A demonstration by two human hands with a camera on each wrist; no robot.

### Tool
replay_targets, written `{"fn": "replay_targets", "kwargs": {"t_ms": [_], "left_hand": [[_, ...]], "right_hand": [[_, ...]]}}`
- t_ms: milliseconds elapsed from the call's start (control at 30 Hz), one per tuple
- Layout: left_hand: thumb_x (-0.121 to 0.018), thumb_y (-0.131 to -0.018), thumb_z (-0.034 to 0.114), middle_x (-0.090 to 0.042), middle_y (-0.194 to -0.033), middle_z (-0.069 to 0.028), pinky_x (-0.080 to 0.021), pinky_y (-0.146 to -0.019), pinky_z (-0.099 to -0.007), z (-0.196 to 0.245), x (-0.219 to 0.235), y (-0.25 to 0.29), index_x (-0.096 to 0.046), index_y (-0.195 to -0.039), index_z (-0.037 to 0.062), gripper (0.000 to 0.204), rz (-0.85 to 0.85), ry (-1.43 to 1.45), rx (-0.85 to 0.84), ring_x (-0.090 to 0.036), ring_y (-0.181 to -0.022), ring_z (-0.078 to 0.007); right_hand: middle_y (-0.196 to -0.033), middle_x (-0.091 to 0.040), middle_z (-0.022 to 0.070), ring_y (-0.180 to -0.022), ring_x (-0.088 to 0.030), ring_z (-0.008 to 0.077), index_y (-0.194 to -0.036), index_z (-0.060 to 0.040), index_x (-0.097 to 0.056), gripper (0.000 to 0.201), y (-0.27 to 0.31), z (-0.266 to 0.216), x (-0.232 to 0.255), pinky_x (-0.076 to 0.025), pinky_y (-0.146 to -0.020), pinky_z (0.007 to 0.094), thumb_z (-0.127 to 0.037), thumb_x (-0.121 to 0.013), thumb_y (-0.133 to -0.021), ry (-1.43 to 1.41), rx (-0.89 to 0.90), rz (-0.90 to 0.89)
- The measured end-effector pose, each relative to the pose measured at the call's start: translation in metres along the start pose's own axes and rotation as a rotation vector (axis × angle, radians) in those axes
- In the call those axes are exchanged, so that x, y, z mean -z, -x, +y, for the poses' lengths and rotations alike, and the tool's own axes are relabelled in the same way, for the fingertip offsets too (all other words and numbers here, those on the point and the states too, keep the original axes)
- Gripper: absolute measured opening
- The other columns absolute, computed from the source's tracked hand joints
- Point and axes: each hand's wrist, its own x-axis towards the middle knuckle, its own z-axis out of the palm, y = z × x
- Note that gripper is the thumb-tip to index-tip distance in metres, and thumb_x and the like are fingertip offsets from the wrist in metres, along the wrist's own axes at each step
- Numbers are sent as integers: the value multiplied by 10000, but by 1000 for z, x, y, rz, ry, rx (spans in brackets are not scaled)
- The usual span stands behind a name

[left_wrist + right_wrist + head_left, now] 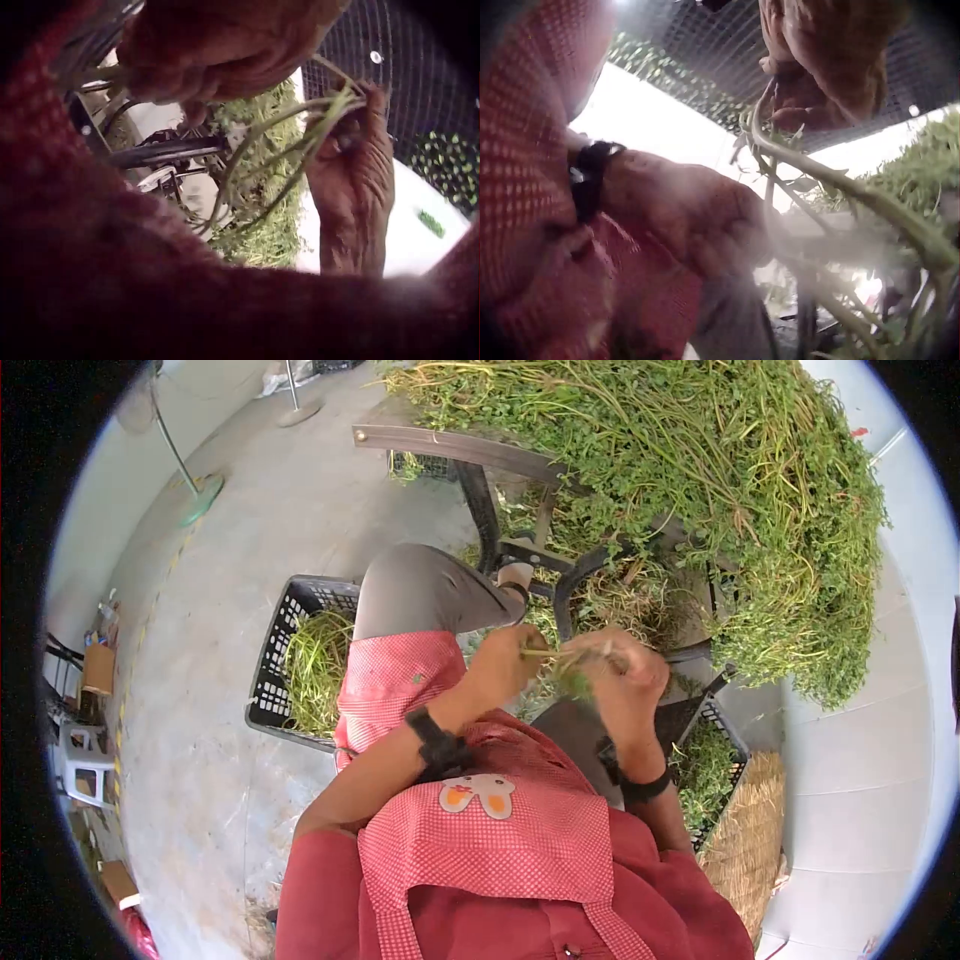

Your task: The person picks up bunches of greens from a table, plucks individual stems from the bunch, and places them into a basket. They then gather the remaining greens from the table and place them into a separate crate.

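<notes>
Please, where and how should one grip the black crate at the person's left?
I would grip the black crate by the rim on the side away from the person's leg, coming from above. That edge lies exposed and the wall is slotted, so it should hold well; the leg and apron overlap the opposite side.

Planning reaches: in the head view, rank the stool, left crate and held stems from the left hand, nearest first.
1. Stems: in the left hand.
2. Left crate: to the person's left.
3. Stool: farther left, near the view's edge.
</notes>
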Motion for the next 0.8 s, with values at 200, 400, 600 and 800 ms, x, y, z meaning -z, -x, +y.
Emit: {"fn": "replay_targets", "kwargs": {"t_ms": [200,400,600,800], "left_hand": [[-618,-853,161,-492,-615,21,-370,-513,-246,-7,11,-6,-576,-794,-21,196,204,404,134,-415,-587,-62],[-623,-860,170,-552,-765,26,-390,-608,-206,17,6,2,-598,-918,-13,194,19,650,125,-466,-700,-39],[-650,-822,163,-533,-680,-38,-404,-548,-248,6,3,3,-593,-890,-14,198,78,405,-22,-473,-625,-67],[-563,-843,65,-583,-799,-97,-442,-661,-309,16,8,3,-549,-1026,4,193,29,160,-36,-546,-711,-175]], "right_hand": [[-765,-643,65,-626,-597,111,-911,2,-629,111,-15,31,-15,-485,-541,230,-67,-631,-823,-827,-266,234],[-777,-646,99,-597,-594,122,-930,32,-601,183,-6,47,-26,-493,-512,255,-122,-641,-840,-866,-328,278],[-800,-650,108,-600,-605,141,-927,48,-595,193,0,48,-31,-506,-528,258,-118,-639,-839,-939,-345,199],[-817,-652,102,-614,-607,141,-921,47,-603,173,2,51,-29,-510,-541,257,-111,-615,-852,-902,-332,187]]}}
